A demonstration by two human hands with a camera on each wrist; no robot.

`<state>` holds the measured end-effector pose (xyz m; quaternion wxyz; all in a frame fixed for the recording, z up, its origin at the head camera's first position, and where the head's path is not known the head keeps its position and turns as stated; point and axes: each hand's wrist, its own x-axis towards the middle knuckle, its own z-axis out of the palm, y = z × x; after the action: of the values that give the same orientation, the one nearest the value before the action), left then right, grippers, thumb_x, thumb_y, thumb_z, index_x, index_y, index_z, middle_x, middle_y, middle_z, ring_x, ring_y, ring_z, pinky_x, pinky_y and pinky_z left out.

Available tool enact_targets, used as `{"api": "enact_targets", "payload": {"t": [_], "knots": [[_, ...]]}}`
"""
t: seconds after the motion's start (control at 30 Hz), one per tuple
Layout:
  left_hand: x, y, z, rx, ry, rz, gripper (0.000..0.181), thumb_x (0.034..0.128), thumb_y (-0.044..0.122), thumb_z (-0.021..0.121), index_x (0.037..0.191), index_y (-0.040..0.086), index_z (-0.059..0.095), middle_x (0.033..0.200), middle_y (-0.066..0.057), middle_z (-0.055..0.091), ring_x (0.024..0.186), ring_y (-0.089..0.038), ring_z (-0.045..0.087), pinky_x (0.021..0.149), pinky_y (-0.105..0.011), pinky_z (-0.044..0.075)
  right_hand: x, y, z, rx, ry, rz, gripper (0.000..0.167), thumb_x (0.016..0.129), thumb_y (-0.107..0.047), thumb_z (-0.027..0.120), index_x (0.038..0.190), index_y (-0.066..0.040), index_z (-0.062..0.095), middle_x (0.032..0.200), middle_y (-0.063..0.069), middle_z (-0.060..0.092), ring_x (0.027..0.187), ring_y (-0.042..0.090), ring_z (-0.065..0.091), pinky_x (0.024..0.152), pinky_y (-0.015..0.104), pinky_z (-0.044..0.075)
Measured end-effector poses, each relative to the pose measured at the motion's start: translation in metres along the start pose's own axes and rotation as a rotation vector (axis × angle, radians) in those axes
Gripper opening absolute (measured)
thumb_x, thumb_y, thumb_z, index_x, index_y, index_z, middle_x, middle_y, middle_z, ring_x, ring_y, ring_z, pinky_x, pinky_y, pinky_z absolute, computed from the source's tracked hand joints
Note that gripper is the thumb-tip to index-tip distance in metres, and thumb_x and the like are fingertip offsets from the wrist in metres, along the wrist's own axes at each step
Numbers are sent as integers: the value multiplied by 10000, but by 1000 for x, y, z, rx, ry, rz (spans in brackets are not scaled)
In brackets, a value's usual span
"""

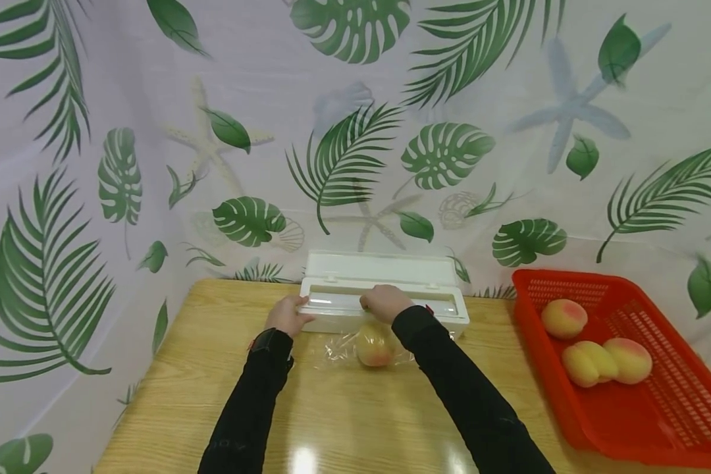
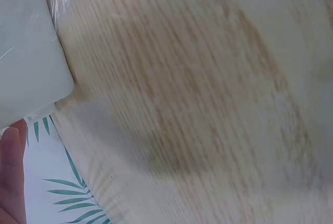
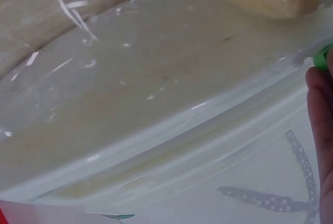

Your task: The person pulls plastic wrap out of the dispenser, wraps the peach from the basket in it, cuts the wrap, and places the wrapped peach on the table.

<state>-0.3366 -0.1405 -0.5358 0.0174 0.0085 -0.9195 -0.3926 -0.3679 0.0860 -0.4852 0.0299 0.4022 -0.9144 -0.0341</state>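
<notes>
A white cling film dispenser [image 1: 385,321] stands at the back of the table with its lid [image 1: 385,266] tipped back. My left hand [image 1: 287,316] grips its left end, thumb on the upper edge; in the left wrist view a finger [image 2: 11,166] shows at the box's corner. Over the middle of the dispenser, my right hand [image 1: 386,303] pinches a small green slide cutter [image 3: 321,58] on its edge, mostly hidden in the head view. A peach [image 1: 374,345] lies just in front of the box, with clear cling film [image 1: 339,349] around it.
To the right stands a red plastic basket [image 1: 545,395] holding a peach [image 1: 564,318] and more peach-coloured fruit [image 1: 628,361]. A leaf-patterned cloth [image 1: 355,164] hangs right behind the wooden table [image 1: 343,428] and along its left side.
</notes>
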Motion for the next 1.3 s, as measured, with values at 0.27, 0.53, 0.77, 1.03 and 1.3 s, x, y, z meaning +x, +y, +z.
{"api": "enact_targets", "payload": {"t": [0.27, 0.53, 0.77, 1.03, 1.3], "knots": [[3, -7, 4, -35, 16, -15, 461, 716, 166, 730, 1145, 63, 595, 1136, -95, 573, 761, -189, 531, 680, -317, 431, -18, 13, 2, 35, 2, 11, 93, 783, -62, 641, 836, -126, 683, 793, 42, 644, 722, 209, 592, 658, 313, 473], [0, -4, 8, -25, 15, -2, 459, 705, 194, 740, 1127, 69, 609, 1098, -103, 592, 705, -179, 525, 656, -315, 426, -30, 20, 1, 58, -22, 32, 100, 799, -48, 619, 838, -117, 679, 797, 46, 643, 732, 216, 592, 668, 321, 470], [-1, -4, 3, 3, -4, -22, 485, 730, 207, 714, 1173, 65, 574, 1131, -105, 575, 724, -183, 514, 701, -327, 426, -46, 32, 0, 71, -38, 68, 95, 814, -58, 609, 862, -106, 676, 825, 58, 645, 755, 222, 597, 693, 320, 472], [-3, -6, 0, 13, -6, 18, 483, 734, 203, 713, 1171, 53, 573, 1147, -117, 565, 752, -197, 537, 729, -351, 439, -68, 47, 1, 97, -58, 116, 113, 823, -66, 600, 901, -110, 669, 848, 67, 643, 756, 230, 595, 683, 321, 477], [-5, 0, 0, 13, 9, 11, 470, 741, 179, 710, 1169, 46, 571, 1137, -122, 568, 762, -208, 537, 719, -351, 435, -85, 60, 6, 98, 6, 118, 102, 808, -48, 611, 860, -113, 670, 832, 71, 645, 707, 219, 590, 671, 319, 474]]}}
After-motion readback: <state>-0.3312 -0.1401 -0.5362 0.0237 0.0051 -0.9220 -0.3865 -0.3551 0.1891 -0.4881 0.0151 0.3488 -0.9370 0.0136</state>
